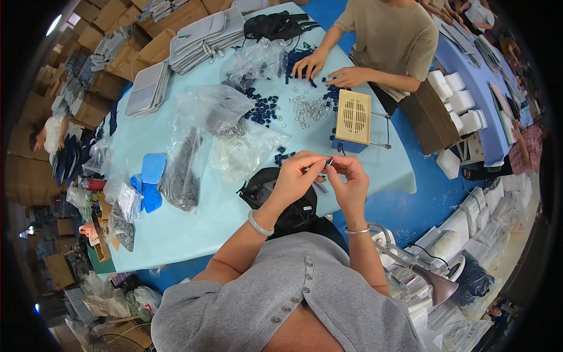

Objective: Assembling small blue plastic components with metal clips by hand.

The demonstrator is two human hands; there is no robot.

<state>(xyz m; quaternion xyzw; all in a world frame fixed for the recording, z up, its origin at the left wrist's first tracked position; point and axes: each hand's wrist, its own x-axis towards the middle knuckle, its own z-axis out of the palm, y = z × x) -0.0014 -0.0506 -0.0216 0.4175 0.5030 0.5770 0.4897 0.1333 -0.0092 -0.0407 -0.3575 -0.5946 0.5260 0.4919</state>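
My left hand (300, 177) and my right hand (350, 180) meet above the table's near edge. Between their pinched fingertips is a small dark piece (329, 162), too small to name. Just below the hands a black fabric bag (298, 216) lies at the table edge against my lap. Something thin and grey hangs under my fingers; what it belongs to cannot be made out. A few small navy pieces (282, 157) lie on the table beside my left hand.
A beige and blue box-shaped device (353, 116) with metal rods stands beyond my right hand. Metal rings (311, 111), navy pieces (262, 111) and plastic bags (182, 170) cover parts of the pale table (229, 226). Opposite, a co-worker's hands (312, 63) handle navy strips.
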